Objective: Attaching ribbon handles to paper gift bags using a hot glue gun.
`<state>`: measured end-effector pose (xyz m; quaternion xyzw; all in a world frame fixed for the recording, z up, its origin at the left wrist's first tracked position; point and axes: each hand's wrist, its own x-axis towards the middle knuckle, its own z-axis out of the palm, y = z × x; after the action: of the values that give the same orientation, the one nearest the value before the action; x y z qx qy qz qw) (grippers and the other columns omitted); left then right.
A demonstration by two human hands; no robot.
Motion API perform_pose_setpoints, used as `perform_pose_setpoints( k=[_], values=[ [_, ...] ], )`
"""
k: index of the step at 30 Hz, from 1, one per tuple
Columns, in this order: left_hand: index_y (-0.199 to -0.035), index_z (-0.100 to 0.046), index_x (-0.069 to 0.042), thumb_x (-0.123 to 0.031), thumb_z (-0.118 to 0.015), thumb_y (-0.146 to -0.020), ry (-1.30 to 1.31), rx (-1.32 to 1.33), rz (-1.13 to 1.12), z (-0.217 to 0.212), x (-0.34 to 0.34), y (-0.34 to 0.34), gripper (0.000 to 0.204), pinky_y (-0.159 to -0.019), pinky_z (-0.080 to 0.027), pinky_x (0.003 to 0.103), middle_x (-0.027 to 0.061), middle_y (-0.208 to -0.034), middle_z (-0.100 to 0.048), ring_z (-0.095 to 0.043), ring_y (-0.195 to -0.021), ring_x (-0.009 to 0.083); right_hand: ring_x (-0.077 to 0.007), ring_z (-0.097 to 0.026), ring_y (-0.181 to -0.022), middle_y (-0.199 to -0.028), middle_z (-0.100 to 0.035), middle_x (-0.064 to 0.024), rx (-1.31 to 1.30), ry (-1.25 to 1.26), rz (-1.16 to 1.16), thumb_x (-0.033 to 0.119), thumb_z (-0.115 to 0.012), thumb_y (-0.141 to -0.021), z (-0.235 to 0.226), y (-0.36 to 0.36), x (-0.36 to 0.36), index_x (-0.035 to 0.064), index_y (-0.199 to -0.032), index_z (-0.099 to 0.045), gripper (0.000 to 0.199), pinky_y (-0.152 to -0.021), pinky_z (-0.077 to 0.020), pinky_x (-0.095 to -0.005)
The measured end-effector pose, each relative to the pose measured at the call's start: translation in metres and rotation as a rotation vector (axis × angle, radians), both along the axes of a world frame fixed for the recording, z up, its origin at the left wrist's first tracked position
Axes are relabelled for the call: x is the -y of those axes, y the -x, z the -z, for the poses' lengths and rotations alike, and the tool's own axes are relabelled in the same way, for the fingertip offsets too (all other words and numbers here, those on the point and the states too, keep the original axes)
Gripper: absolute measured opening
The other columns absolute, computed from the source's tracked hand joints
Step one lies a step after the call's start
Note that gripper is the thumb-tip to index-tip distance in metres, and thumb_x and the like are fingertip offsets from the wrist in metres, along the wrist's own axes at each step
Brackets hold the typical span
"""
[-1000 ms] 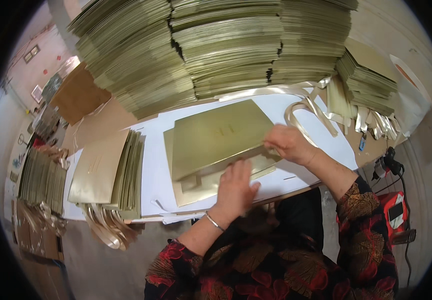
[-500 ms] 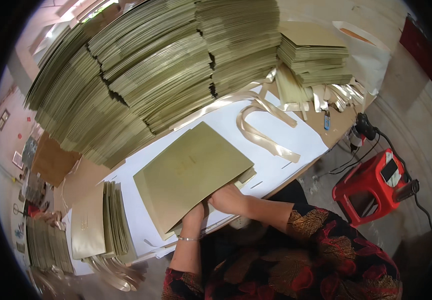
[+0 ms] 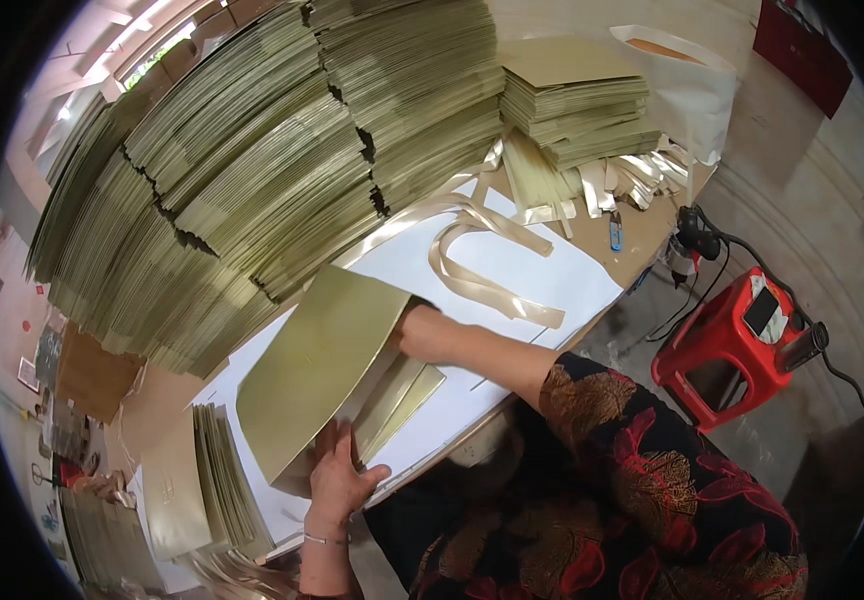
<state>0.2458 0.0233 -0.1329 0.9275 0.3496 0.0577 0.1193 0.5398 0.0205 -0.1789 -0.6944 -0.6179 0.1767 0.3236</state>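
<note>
A gold-green paper bag [image 3: 317, 350] lies on the white sheet [image 3: 392, 262] in front of me, its mouth toward me and its upper panel lifted. My right hand [image 3: 422, 332] reaches into the mouth at the far right corner; its fingertips are hidden inside. At the near left corner, my left hand [image 3: 342, 485] touches the mouth's edge, fingers stretched and thumb apart. A folded inner flap [image 3: 407, 405] shows between the hands. Cream satin ribbon strips [image 3: 512, 302] curve across the sheet beyond the bag.
Tall stacks of flat gold-green bags [image 3: 262, 170] line the table's back. A lower pile [image 3: 577, 95] stands at back right, near a blue cutter [image 3: 616, 232]. Finished-looking bags with ribbons [image 3: 174, 490] stand at left. A red stool [image 3: 727, 365] bearing a phone [image 3: 761, 311] stands right.
The bag lay flat with both hands together at its near edge. Its mouth is now spread, the right hand moved into the far corner, the left to the near corner. The view has shifted.
</note>
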Motion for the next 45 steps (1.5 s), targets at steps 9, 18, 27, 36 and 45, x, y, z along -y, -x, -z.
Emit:
perform_pose_setpoints(
  k=[9,18,27,36,45],
  values=[
    [-0.122,-0.058,-0.006,-0.014,-0.072,-0.070,-0.248,0.107,0.045,0.043,-0.057,0.006,0.055,-0.087,-0.049,0.046,0.0173,-0.113,-0.059,-0.059,-0.100,0.0360,-0.0306,-0.062,-0.089,-0.094,-0.065,-0.0103,0.395,-0.291,-0.016,0.017,-0.061,-0.084,-0.029,0.010,0.101,0.0096,-0.106,-0.066,0.024,-0.071,-0.0533,-0.0427],
    [-0.130,-0.051,-0.006,-0.030,-0.069,-0.075,-0.136,-0.166,-0.115,-0.009,-0.039,-0.023,0.062,-0.087,-0.051,0.045,0.0180,-0.108,-0.060,-0.060,-0.104,0.0355,-0.0358,-0.063,-0.092,-0.095,-0.064,-0.0198,0.224,0.410,0.525,0.030,-0.058,-0.084,-0.040,-0.090,0.158,0.0058,-0.097,-0.068,0.029,-0.083,-0.0504,-0.0439],
    [-0.124,-0.053,-0.004,-0.029,-0.072,-0.077,-0.183,-0.180,-0.088,-0.012,-0.031,-0.029,0.056,-0.083,-0.052,0.044,0.0164,-0.110,-0.062,-0.062,-0.101,0.0351,-0.0381,-0.065,-0.086,-0.086,-0.067,-0.0225,0.327,0.247,0.384,0.021,-0.050,-0.088,-0.049,-0.112,0.142,0.0008,-0.088,-0.067,0.026,-0.078,-0.0507,-0.0464],
    [-0.122,-0.056,-0.007,-0.032,-0.071,-0.075,-0.289,-0.130,-0.078,0.000,-0.038,-0.013,0.056,-0.080,-0.053,0.046,0.0134,-0.102,-0.065,-0.064,-0.096,0.0327,-0.0341,-0.062,-0.066,-0.073,-0.063,-0.0212,-0.476,0.184,0.403,0.011,-0.057,-0.083,-0.089,-0.083,0.131,-0.0006,-0.089,-0.063,0.014,-0.066,-0.0504,-0.0400],
    [-0.121,-0.055,0.001,-0.022,-0.080,-0.064,0.051,-0.054,-0.059,0.001,-0.068,-0.031,0.067,-0.090,-0.048,0.039,0.0157,-0.108,-0.063,-0.061,-0.102,0.0318,-0.0123,-0.066,-0.078,-0.086,-0.070,-0.0088,-0.660,0.229,0.044,0.001,-0.054,-0.086,-0.068,0.005,0.116,-0.0004,-0.112,-0.063,0.027,-0.068,-0.0532,-0.0279]
  ],
)
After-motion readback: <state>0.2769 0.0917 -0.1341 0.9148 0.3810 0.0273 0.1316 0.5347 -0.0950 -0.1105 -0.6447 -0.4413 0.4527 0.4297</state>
